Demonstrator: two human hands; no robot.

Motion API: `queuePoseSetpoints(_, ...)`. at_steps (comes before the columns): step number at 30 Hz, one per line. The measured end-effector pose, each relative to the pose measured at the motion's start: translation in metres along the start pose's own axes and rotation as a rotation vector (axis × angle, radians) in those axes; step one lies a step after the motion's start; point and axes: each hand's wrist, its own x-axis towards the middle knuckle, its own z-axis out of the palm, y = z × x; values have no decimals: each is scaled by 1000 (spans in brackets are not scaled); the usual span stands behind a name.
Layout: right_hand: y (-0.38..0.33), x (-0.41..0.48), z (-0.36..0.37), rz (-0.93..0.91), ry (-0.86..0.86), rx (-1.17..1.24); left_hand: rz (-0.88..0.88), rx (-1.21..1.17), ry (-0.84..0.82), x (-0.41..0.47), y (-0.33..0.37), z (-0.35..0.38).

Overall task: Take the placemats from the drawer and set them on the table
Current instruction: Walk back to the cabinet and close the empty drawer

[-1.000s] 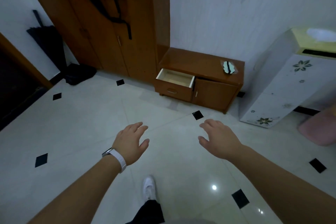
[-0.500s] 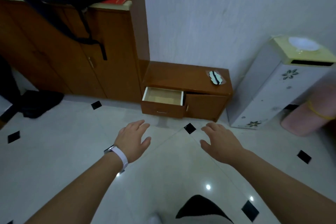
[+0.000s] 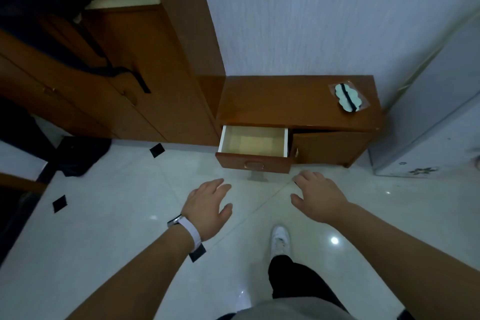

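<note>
A low brown wooden cabinet (image 3: 285, 96) stands against the wall ahead. Its left drawer (image 3: 253, 162) is pulled out, and the pale inside shows nothing lying in it. No placemat is in view. My left hand (image 3: 207, 209), with a white watch strap on the wrist, hovers over the floor just short of the drawer, fingers apart and holding nothing. My right hand (image 3: 317, 197) hovers below the cabinet's closed door, fingers also spread and holding nothing.
A small clear packet with a white and black item (image 3: 348, 97) lies on the cabinet top at the right. A tall wooden cupboard (image 3: 130, 80) with a black bag strap stands left. A white flowered unit (image 3: 436, 138) stands right. My white shoe (image 3: 280, 240) is on the tiled floor.
I have walked closer to the low cabinet, so the pulled-out drawer now lies just beyond my fingertips. Both hands stay spread and hold nothing.
</note>
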Motion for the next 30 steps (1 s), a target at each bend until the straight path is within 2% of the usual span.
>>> queuePoseSetpoints(4, 14, 64, -18, -41, 2, 30, -33, 36, 34, 57, -9, -25)
queuePoseSetpoints(8, 24, 108, -36, -66, 4, 20, -41, 67, -3, 97, -19, -38)
queuePoseSetpoints(17, 44, 137, -22, 18, -36, 21, -10, 41, -82, 156, -47, -12)
queuePoseSetpoints(24, 38, 171, 53, 73, -44, 0, 1, 60, -130, 199, -96, 67)
queuePoseSetpoints(30, 40, 235, 154, 88, -4, -15, 17, 56, -52, 253, -146, 165)
